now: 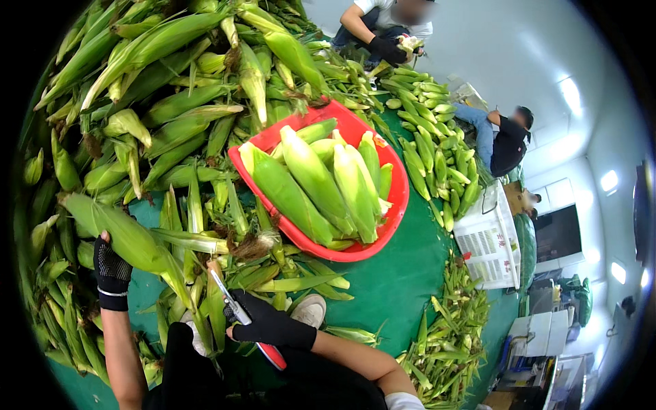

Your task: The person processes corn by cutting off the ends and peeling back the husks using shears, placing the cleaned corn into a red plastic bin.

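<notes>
My left hand (112, 265), in a black mesh fingerless glove, grips a large ear of corn (126, 234) in its green husk, tilted with its lower end toward my right hand. My right hand (270, 322), in a black glove, is closed around a slim knife-like tool (232, 299) with a silvery part; its tip lies near loose husks, apart from the ear. A red piece shows below that hand, and I cannot tell whether it belongs to the tool. Ahead stands a red plastic basin (348, 254) holding several trimmed ears (318, 179).
A big heap of unhusked corn (171, 123) rises on the left and far side. Husk scraps (444, 342) lie on the green floor (383, 301) at right. Beyond the basin are a row of trimmed ears (437, 157), a white crate (488, 239) and seated people (506, 140).
</notes>
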Demonstrator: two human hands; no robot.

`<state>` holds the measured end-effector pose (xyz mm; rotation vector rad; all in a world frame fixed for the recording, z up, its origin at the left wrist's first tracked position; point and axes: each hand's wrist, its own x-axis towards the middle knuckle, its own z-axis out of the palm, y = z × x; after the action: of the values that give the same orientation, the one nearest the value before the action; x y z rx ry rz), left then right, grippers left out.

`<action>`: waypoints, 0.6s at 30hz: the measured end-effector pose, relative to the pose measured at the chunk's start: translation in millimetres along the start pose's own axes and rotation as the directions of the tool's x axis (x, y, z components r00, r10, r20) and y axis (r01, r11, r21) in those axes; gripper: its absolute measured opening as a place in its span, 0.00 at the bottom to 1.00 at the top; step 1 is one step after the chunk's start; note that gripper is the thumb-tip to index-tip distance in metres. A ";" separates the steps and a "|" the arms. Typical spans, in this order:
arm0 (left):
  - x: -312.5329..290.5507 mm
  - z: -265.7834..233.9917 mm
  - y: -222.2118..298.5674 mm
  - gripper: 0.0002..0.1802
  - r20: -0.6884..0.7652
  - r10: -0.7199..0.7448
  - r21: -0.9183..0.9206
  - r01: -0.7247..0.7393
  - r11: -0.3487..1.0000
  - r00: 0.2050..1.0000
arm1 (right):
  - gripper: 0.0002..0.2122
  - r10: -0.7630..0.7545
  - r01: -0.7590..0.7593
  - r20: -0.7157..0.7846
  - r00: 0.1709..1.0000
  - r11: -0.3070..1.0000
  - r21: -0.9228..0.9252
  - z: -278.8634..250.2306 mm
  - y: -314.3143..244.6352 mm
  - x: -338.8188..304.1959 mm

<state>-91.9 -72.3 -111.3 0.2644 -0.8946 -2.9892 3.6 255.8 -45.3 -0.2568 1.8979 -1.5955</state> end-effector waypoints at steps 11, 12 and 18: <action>-21.6 10.0 0.7 0.23 -0.133 0.019 0.012 -0.018 1.000 0.991 | 0.26 0.130 -0.139 0.053 0.990 0.958 0.250 -4.4 1.6 -5.9; -20.9 7.5 1.6 0.23 -0.140 0.043 0.030 -0.039 0.999 0.989 | 0.26 0.114 -0.121 0.046 0.992 0.965 0.231 -3.4 1.7 -5.2; -28.3 20.6 -0.8 0.21 -0.205 0.027 -0.034 -0.035 0.999 0.978 | 0.24 0.144 -0.170 0.092 0.985 0.893 0.416 -3.8 -1.8 -8.2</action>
<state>-67.4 -58.7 -90.3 0.5411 -0.8125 -2.8790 7.4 262.7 -40.5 0.0363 1.4390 -1.8140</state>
